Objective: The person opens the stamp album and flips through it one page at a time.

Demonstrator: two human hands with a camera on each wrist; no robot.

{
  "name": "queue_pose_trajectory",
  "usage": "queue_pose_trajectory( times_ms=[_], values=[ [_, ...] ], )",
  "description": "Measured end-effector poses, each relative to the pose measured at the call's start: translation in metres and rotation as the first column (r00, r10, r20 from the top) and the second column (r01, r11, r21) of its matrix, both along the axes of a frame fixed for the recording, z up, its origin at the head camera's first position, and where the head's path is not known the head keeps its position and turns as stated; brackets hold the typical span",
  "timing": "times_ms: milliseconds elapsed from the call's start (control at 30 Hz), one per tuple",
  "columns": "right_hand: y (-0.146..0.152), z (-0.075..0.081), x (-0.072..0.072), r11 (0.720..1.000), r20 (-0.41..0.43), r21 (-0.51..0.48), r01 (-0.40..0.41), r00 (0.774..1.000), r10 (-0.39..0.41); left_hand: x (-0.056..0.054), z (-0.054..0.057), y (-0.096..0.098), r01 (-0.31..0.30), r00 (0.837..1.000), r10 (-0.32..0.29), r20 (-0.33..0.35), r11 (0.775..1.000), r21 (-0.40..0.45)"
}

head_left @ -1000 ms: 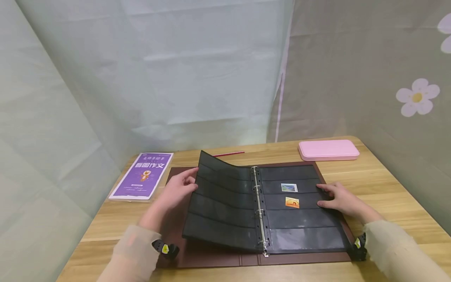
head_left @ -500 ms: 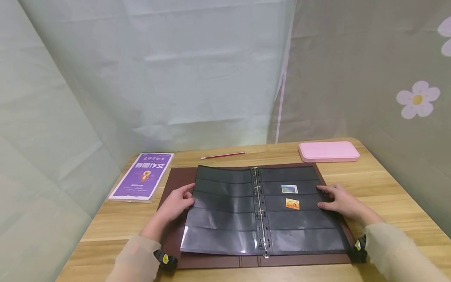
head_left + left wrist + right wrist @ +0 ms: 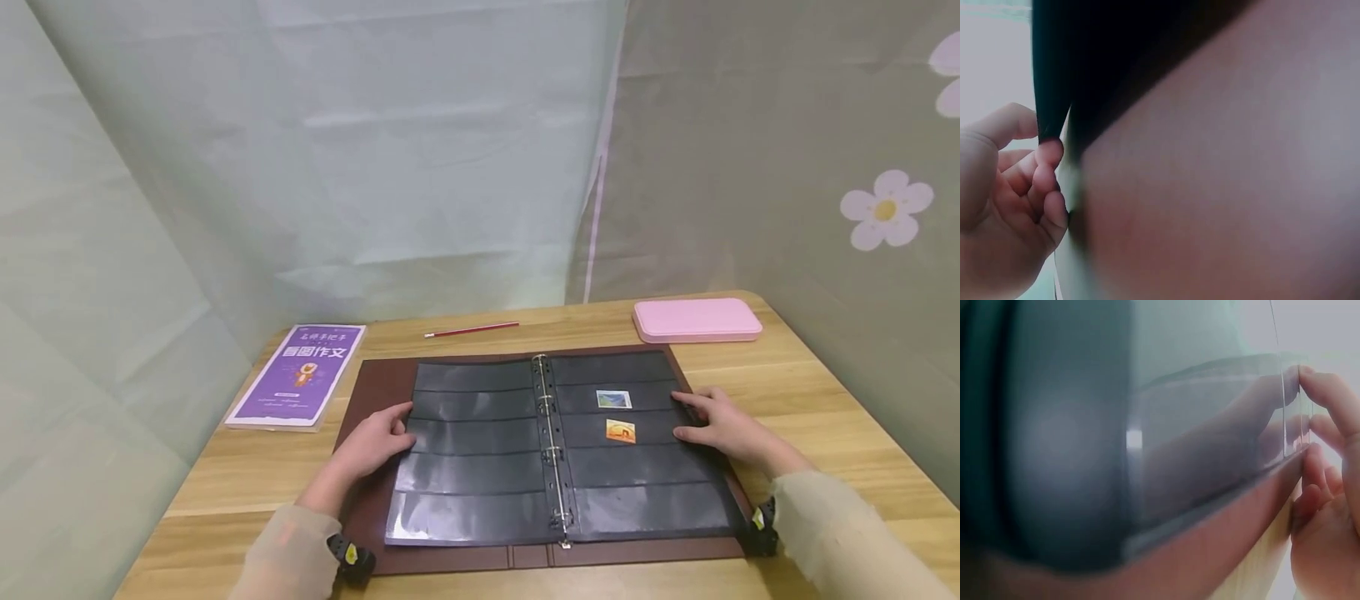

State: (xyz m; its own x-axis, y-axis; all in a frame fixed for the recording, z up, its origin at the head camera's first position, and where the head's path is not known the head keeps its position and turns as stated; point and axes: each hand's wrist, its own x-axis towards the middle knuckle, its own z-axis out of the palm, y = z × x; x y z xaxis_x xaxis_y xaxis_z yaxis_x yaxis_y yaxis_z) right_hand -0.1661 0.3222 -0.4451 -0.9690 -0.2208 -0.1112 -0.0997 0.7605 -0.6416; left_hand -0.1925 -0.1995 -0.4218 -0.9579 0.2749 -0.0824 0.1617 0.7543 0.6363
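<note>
A brown ring-bound stamp album lies spread on the table. Its black pocket pages flank a metal ring spine. My left hand pinches the outer edge of the left page between thumb and fingers; the left wrist view has that dark page edge between them. On the right page sit a blue-green stamp and, in the row below, an orange stamp. My right hand rests its thumb and index finger on that page's outer edge; the right wrist view shows their reflection in the glossy pocket.
A purple book lies to the album's left. Behind the album are a red pencil and, at the back right, a pink case. Fabric curtains stand behind the wooden table.
The left page has come down from a raised, tilted position to lie nearly flat, my left hand lowering with it. The pencil now shows whole. My right hand stays in place.
</note>
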Motion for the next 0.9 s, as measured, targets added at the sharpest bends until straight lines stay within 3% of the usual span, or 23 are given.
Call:
queue_pose_trajectory(
  times_ms=[467, 900],
  values=[
    [0.0018, 0.0005, -0.0009, 0.999, 0.053, -0.032, 0.029, 0.998, -0.027, -0.0007, -0.0014, 0.0006, 0.03, 0.999, -0.027, 0.031, 0.997, -0.077],
    [0.002, 0.0004, -0.0009, 0.999, 0.042, -0.031, 0.032, 0.999, -0.03, -0.0028, -0.0093, -0.0001, 0.037, 0.999, -0.033, 0.039, 0.994, -0.105]
  ],
)
